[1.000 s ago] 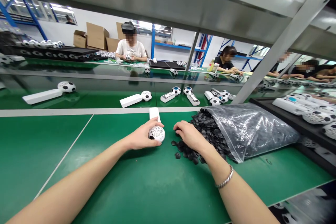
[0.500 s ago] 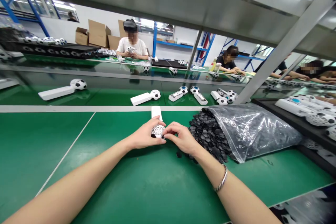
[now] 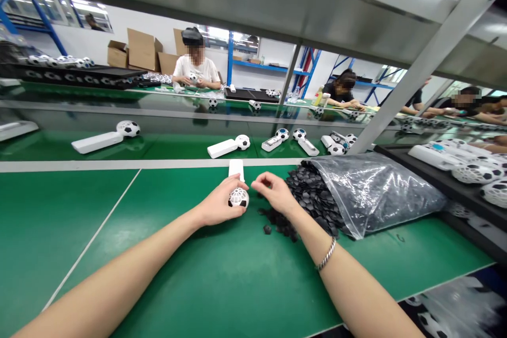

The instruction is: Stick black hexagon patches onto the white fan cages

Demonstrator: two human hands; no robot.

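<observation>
My left hand (image 3: 222, 202) is wrapped round the ball-shaped head of a white handheld fan (image 3: 238, 198). The head has a white grille and black soccer-ball patches, and its handle points away from me. Just right of the head is my right hand (image 3: 275, 196), thumb and forefinger pinched together, apart from the fan. Whatever may be between those fingertips is hidden. Beside the right hand lies a heap of small black pentagon-like pieces (image 3: 317, 200), spilling from a clear plastic bag (image 3: 380, 190). One loose black piece (image 3: 267, 229) rests on the green work surface (image 3: 222, 280).
Beyond the pale ledge (image 3: 119, 164), a green conveyor belt carries several soccer-ball fans (image 3: 105, 138). At the right, a black tray (image 3: 396, 161) holds more fans. A slanted metal post (image 3: 420, 58) and a shelf (image 3: 237, 0) frame the view. Co-workers (image 3: 196, 66) sit across the line.
My right hand has drawn back slightly to the right from the fan's head. My left hand keeps its hold. Fans on the belt have moved to the right.
</observation>
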